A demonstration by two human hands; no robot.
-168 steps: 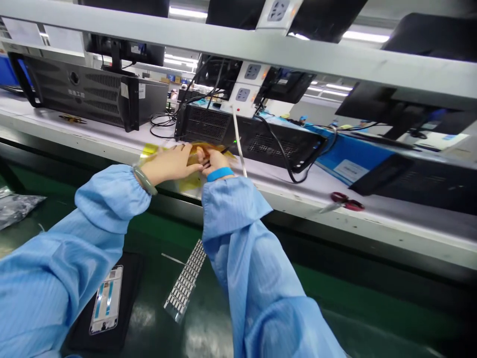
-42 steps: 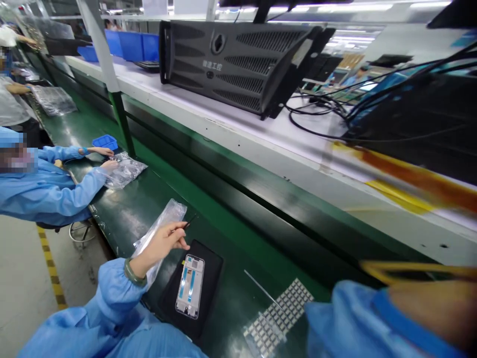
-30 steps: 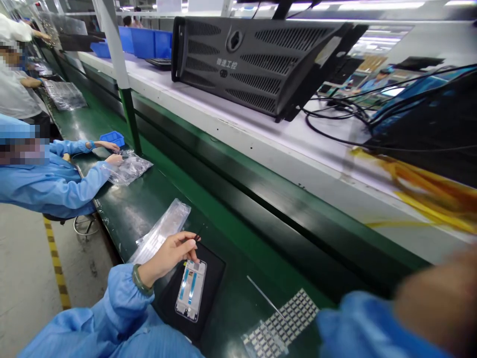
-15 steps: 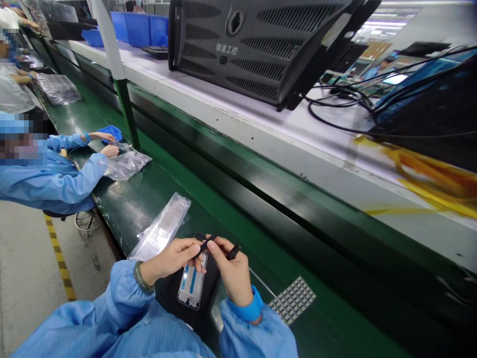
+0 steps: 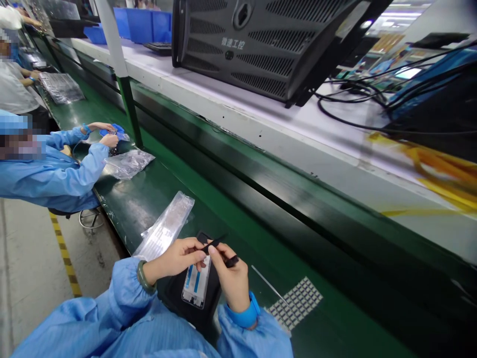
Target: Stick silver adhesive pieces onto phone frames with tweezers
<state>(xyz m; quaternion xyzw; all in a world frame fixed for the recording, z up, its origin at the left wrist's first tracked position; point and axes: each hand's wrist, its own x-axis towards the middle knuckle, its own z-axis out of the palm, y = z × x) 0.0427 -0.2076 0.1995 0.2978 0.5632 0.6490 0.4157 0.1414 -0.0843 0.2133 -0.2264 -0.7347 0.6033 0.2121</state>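
My left hand (image 5: 182,256) pinches one end of a thin black strip (image 5: 213,243). Fingers closed around the same strip, my right hand (image 5: 233,278) meets it from the other side, thumb on top. A second dark piece (image 5: 231,261) sticks out between my right fingers; what it is I cannot make out. Below both hands lies a phone frame (image 5: 196,286), silvery with blue strips, on a black pad (image 5: 175,293). My fingers hide its upper part.
Clear plastic sleeves (image 5: 166,226) lie left of the pad. To the right are a sheet of small squares (image 5: 296,306) and a thin white stick (image 5: 268,281). A co-worker (image 5: 55,164) sits at the left near a plastic bag (image 5: 130,163). A shelf (image 5: 223,117) bears a black machine (image 5: 238,49).
The view has shifted slightly. The black strip has turned in my fingers, and its tip now points up to the right. The co-worker's hands have moved a little.
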